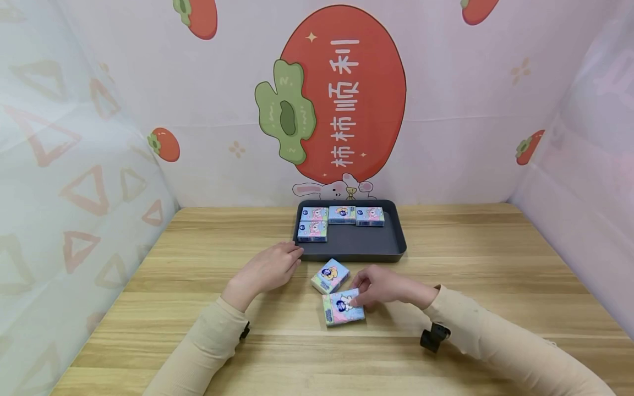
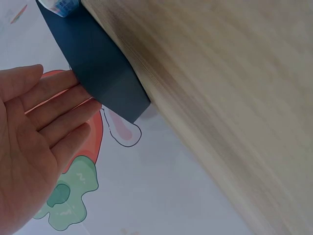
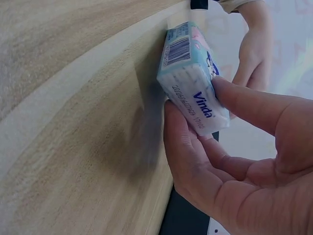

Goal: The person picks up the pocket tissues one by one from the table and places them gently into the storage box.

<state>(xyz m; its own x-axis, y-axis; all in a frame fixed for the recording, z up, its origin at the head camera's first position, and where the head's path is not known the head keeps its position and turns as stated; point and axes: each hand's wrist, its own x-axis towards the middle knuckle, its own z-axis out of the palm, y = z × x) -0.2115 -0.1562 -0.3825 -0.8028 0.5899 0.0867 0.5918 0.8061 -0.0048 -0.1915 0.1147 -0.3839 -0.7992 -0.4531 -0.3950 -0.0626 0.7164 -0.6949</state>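
My right hand [image 1: 388, 287] pinches a Vinda tissue pack [image 1: 338, 312] by one end, thumb on its printed top face. In the right wrist view that tissue pack [image 3: 185, 78] is tilted, fingertips under its near end and the surface close by. A second tissue pack [image 1: 331, 275] lies at an angle on the table, just beyond the held one. My left hand [image 1: 272, 268] has its fingers extended, fingertips right at the near left corner of the dark tray [image 1: 364, 247]. The left wrist view gives that hand's palm [image 2: 24, 156], with nothing in it.
Several more tissue packs [image 1: 312, 231] sit in the tray along its left and back sides. The tray stands at the back of the wooden table [image 1: 470, 258], close to the printed backdrop [image 1: 446, 165]. Pale cloth hangs on both sides.
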